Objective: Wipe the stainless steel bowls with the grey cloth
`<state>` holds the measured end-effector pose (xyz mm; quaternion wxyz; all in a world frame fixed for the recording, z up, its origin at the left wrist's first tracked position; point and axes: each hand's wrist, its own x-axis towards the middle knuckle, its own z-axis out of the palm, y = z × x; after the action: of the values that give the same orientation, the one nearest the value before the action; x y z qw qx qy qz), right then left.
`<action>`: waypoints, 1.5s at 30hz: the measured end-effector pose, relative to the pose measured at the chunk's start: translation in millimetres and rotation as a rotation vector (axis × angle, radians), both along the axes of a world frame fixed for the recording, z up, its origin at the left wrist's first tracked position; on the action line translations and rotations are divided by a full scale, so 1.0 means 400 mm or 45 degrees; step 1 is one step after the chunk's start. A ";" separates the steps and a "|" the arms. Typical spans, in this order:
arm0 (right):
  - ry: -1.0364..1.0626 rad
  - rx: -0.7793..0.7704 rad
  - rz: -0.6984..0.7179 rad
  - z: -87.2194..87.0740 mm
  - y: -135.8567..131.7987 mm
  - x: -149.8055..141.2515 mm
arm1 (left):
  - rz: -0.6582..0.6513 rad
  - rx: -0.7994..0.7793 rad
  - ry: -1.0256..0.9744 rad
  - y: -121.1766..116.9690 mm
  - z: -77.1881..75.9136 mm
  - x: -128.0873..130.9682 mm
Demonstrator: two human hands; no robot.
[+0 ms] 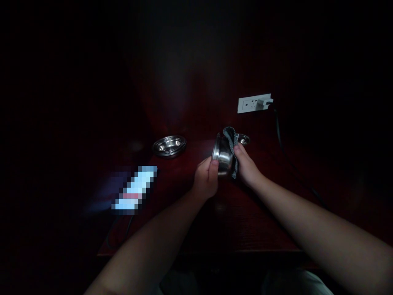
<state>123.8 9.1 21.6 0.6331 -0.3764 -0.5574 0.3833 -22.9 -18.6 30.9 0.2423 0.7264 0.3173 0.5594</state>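
My left hand (206, 178) is closed around the side of a small steel bowl (222, 155), held tilted above the dark red table (245, 213). A grey cloth (231, 137) is draped over the bowl's rim, and my right hand (247, 166) is closed on it, pressing it against the bowl. Both forearms reach in from the bottom of the view.
A stack of shallow steel dishes (169, 145) sits to the left. Another steel dish (243, 139) lies just behind the bowl. A white power strip (250, 104) with a plug and a black cable (285, 155) is at the back right. A lit, blurred screen (135, 189) lies at left.
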 end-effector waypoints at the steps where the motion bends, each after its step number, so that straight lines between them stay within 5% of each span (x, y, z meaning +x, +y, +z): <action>1: 0.019 -0.009 0.015 -0.007 0.007 0.001 | -0.006 -0.003 0.012 0.001 0.000 0.000; 9: 0.067 -0.010 0.031 -0.029 0.030 0.006 | -0.127 -0.048 0.055 0.015 -0.005 -0.002; 18: 0.137 0.079 -0.033 -0.025 0.029 0.018 | -0.026 -0.099 0.026 0.018 -0.003 -0.002; 27: 0.380 -0.411 -0.064 -0.019 0.004 -0.017 | 0.100 -0.118 -0.252 0.018 -0.003 0.003; 33: 0.155 -0.170 0.121 -0.027 0.000 -0.029 | 0.014 -0.187 -0.238 0.029 -0.012 0.008; 38: 0.056 -0.041 0.099 -0.040 0.008 -0.024 | -0.087 -0.235 -0.194 0.035 -0.024 0.006; 45: -0.085 0.064 0.097 -0.002 -0.021 -0.024 | -0.183 -0.305 -0.248 0.035 -0.013 0.010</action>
<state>114.2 0.5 20.8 0.6084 -0.3515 -0.6015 0.3802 -19.1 -4.7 25.7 0.3962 0.6553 0.3041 0.5666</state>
